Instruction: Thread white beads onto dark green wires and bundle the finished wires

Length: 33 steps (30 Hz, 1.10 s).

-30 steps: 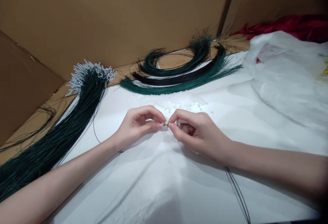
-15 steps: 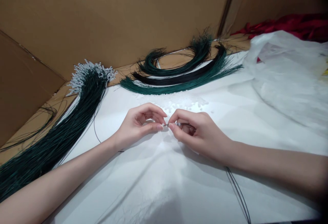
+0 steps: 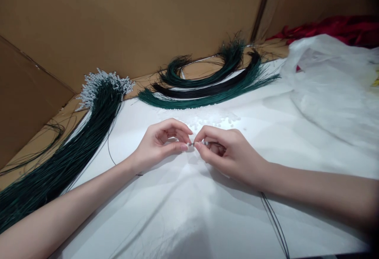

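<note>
At the middle of the white work surface my two hands meet, fingertips almost touching. My left hand pinches a tiny white bead between thumb and fingers. Thin dark wires are gripped by my right hand, their tips pointing at the bead; a bit of white shows on them beside the fingers. The wires pass under the right wrist and trail toward the front edge. Just beyond my hands lie loose white beads.
On the left lies a thick bundle of dark green wires with white beaded ends. Curved bundles of green and black wire rest at the back. A translucent plastic bag and red fabric occupy the right, and cardboard walls enclose the back.
Almost nothing differs; both hands keep the same pinch at the same spot. The view has shifted very slightly.
</note>
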Motion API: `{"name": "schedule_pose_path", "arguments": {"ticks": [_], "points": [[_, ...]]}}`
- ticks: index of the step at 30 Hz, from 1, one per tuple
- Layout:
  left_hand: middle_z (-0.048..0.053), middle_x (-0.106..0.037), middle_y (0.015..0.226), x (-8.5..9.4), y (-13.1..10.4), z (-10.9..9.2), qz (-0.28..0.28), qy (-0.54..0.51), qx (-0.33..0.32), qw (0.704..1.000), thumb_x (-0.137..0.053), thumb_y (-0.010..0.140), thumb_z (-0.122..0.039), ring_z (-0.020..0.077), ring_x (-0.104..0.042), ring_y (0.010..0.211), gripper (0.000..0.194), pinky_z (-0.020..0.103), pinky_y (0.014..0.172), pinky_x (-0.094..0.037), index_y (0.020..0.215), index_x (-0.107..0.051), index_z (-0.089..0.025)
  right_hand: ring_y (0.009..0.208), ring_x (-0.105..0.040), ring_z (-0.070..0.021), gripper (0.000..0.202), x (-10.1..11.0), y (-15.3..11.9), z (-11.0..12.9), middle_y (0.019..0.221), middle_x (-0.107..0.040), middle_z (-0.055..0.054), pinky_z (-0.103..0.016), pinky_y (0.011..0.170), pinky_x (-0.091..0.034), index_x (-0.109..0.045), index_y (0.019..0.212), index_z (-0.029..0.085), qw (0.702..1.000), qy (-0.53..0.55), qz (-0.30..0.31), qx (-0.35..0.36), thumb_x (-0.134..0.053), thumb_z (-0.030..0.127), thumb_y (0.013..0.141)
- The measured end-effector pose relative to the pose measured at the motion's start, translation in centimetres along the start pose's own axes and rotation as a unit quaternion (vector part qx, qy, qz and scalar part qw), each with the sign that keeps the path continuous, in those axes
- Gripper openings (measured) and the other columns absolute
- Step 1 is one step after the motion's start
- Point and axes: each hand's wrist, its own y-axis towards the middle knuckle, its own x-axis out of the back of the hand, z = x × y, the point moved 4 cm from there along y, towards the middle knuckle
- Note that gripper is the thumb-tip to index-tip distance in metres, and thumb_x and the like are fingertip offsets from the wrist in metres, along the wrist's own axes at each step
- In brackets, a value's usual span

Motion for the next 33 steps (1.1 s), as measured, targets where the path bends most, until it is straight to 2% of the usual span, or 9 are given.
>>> {"name": "schedule_pose_path", "arguments": {"ticks": [8, 20, 33], "points": [[0.002, -0.071, 0.087, -0.11, -0.02, -0.12, 0.008, -0.009, -0.002, 1.0, -0.076, 0.08, -0.012, 0.011, -0.067, 0.08, 0.024, 0.021, 0.076, -0.056, 0.1, -0.068, -0.021, 0.047, -0.032, -0.0051, 0.008, 0.02, 0.02, -0.23, 0.056, -0.043, 0.007, -0.021, 0.049, -0.026, -0.056, 0.081, 0.017, 1.0, -0.002, 0.005, 0.0, -0.054, 0.017, 0.089], [0.002, -0.071, 0.086, -0.18, 0.04, 0.18, 0.011, -0.009, -0.005, 1.0, -0.077, 0.079, -0.011, 0.0124, -0.067, 0.079, 0.026, 0.024, 0.078, -0.055, 0.101, -0.068, -0.019, 0.046, -0.033, -0.0045, 0.008, -0.02, 0.13, -0.15, 0.056, -0.044, 0.007, -0.02, 0.049, -0.028, -0.057, 0.08, 0.016, 1.0, -0.003, 0.002, 0.003, -0.054, 0.016, 0.088], [0.001, -0.071, 0.086, -0.06, 0.05, 0.3, 0.017, -0.026, -0.006, 1.0, -0.076, 0.079, -0.009, 0.0106, -0.066, 0.079, 0.027, 0.021, 0.076, -0.055, 0.101, -0.068, -0.02, 0.046, -0.033, -0.0044, 0.008, 0.04, 0.08, -0.07, 0.056, -0.043, 0.008, -0.02, 0.05, -0.029, -0.058, 0.081, 0.016, 1.0, -0.006, 0.005, 0.007, -0.054, 0.016, 0.088]]}}
